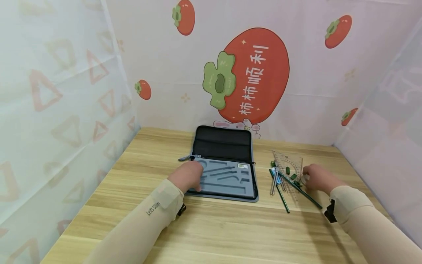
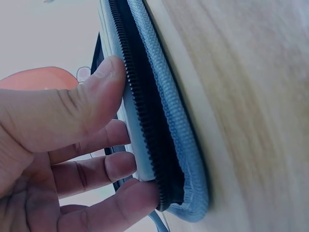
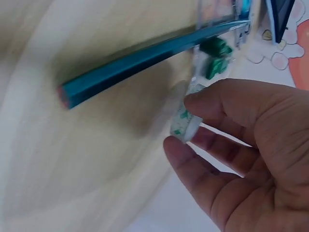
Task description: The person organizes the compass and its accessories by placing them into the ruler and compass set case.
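Observation:
An unzipped pencil case [image 1: 221, 145] lies spread flat, with a grey moulded tray [image 1: 227, 185] in its near half. My left hand [image 1: 188, 176] rests over the tray's left end. In the left wrist view, the thumb and loosely bent fingers meet the tray's side beside the black zipper teeth [image 2: 137, 104]. Off to the right, my right hand [image 1: 318, 178] pinches a small white piece with green print [image 3: 182, 118] between thumb and fingers; its exact kind is unclear. A dark green pencil [image 3: 145, 60] and small green items [image 3: 216, 67] lie close to that hand.
Beside the case lie a clear set square [image 1: 280, 157], a metal compass [image 1: 274, 181], another green pencil [image 1: 283, 200] and small green pieces [image 1: 288, 171], partly overlapping. A patterned cloth [image 1: 165, 113] stands behind the wooden table [image 1: 230, 234] and along both sides.

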A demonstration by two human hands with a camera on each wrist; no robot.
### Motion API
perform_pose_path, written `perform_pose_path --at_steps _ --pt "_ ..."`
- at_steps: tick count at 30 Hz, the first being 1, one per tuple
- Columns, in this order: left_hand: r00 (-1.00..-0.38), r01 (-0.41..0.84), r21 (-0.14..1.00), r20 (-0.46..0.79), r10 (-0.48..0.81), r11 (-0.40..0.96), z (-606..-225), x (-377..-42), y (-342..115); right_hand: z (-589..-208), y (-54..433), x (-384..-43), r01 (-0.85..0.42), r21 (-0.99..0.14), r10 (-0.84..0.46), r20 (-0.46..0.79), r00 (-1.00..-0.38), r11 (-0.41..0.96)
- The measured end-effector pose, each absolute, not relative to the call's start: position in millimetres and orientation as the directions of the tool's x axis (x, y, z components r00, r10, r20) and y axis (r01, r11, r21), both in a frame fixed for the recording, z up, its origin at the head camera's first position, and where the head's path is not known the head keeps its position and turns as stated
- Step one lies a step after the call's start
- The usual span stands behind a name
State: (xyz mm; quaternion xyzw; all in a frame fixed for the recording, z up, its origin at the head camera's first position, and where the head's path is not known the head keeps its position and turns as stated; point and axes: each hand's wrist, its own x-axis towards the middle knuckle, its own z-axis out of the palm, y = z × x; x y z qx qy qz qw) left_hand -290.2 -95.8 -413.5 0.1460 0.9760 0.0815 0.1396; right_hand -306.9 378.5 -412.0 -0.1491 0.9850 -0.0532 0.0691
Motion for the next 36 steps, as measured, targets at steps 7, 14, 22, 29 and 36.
perform_pose_path --at_steps 7,14,22,29,36 --pt "-0.921 0.253 0.203 -0.249 0.3 0.946 -412.5 -290.6 -96.8 -394.6 338.8 -305.1 -0.26 -0.166 -0.278 -0.093 -0.956 0.951" --pt "-0.931 0.239 0.203 -0.229 0.283 0.95 -413.3 -287.5 -96.6 -383.1 286.8 -309.1 -0.292 -0.162 -0.304 -0.058 -0.951 0.943" --pt "-0.931 0.249 0.2 -0.22 0.291 0.948 -413.9 -286.5 -98.3 -376.9 240.8 -315.7 -0.356 -0.132 -0.359 0.004 -0.933 0.925" --pt "-0.924 0.274 0.206 -0.214 0.317 0.939 -413.7 -287.5 -98.9 -377.8 202.7 -317.9 -0.373 -0.175 -0.38 -0.005 -0.925 0.911" --pt "-0.924 0.27 0.227 -0.213 0.318 0.936 -414.3 -286.6 -100.0 -383.5 160.7 -317.7 -0.415 -0.204 -0.429 -0.028 -0.903 0.887"
